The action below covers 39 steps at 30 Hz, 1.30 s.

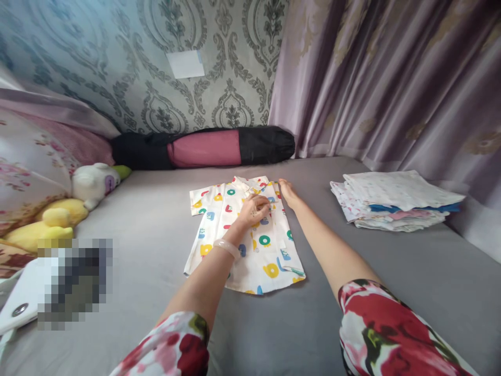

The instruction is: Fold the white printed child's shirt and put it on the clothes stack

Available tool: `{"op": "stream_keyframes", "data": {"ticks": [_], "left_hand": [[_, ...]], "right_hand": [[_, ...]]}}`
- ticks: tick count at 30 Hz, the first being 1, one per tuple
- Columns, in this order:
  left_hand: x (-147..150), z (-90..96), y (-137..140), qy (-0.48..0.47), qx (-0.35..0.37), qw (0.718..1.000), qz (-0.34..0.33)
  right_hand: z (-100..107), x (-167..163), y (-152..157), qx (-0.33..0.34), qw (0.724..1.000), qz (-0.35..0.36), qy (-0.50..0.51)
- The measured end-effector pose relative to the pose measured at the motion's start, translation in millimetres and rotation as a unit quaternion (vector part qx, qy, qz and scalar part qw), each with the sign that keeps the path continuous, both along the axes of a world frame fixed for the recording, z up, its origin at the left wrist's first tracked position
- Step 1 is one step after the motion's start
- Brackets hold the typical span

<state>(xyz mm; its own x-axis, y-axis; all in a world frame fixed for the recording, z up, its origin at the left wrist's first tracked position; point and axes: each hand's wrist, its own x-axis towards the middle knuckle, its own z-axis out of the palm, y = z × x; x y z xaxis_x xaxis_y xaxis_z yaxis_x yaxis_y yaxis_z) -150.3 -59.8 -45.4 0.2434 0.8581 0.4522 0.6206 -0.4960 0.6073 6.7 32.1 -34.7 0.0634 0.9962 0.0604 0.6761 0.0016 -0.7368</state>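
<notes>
A small white short-sleeved shirt (pixel 235 235) with colourful letter prints lies spread on the grey bed sheet, its collar at the far end. Its left sleeve sticks out to the side, while the right side is folded inward. My left hand (pixel 255 209), a pale bangle on its wrist, is on the chest of the shirt; its fingers are curled against the folded part, the tips partly hidden. Beside the right shoulder edge, my right hand (pixel 288 192) rests on its side with fingers stretched out, touching or nearly touching the fabric.
A stack of folded clothes (pixel 399 201) lies to the right. Along the wall is a long black and pink roll (pixel 203 149). Plush toys (pixel 94 183) and a white object (pixel 27 292), partly blurred out, are at left. A purple curtain (pixel 336 78) hangs at right.
</notes>
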Motion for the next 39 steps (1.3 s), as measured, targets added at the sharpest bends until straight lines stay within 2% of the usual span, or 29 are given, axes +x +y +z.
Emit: {"op": "stream_keyframes", "data": {"ticks": [5,9,12,14,24,27,31,34,36,39], "left_hand": [[-4.7,-2.6,4.1,-0.033,-0.001,0.991,0.129],[-7.3,-7.6,6.8,-0.043,-0.001,0.981,0.188],[-7.0,-9.7,6.7,-0.044,-0.007,0.978,0.204],[-6.9,-10.2,6.5,-0.044,-0.014,0.977,0.207],[-19.6,-8.2,6.0,-0.06,-0.102,0.97,0.212],[-32.9,-2.3,-12.9,-0.043,-0.131,0.971,0.194],[-62.1,7.1,-58.0,0.012,-0.16,0.976,0.144],[-84.3,8.8,-97.6,0.143,-0.183,0.968,0.094],[-92.8,5.3,-121.5,0.19,-0.164,0.961,0.114],[-92.7,-4.1,-147.4,0.254,-0.152,0.937,0.186]], "right_hand": [[6.2,-26.4,-15.6,0.034,0.995,0.049,-0.076],[-1.7,-50.4,-31.6,0.044,0.98,0.074,-0.178],[-8.8,-58.4,-35.8,0.013,0.961,0.054,-0.269],[-11.7,-59.6,-35.2,0.001,0.957,0.047,-0.287],[-2.4,-52.9,-33.4,-0.028,0.959,0.066,-0.276],[-3.4,-54.1,-39.5,-0.018,0.958,0.065,-0.279],[-9.6,-58.1,-46.5,-0.009,0.952,0.064,-0.299],[-11.4,-59.0,-48.0,-0.005,0.951,0.064,-0.303],[-10.9,-58.6,-48.2,0.001,0.952,0.063,-0.301],[-8.9,-57.7,-48.3,0.011,0.952,0.061,-0.299]]}}
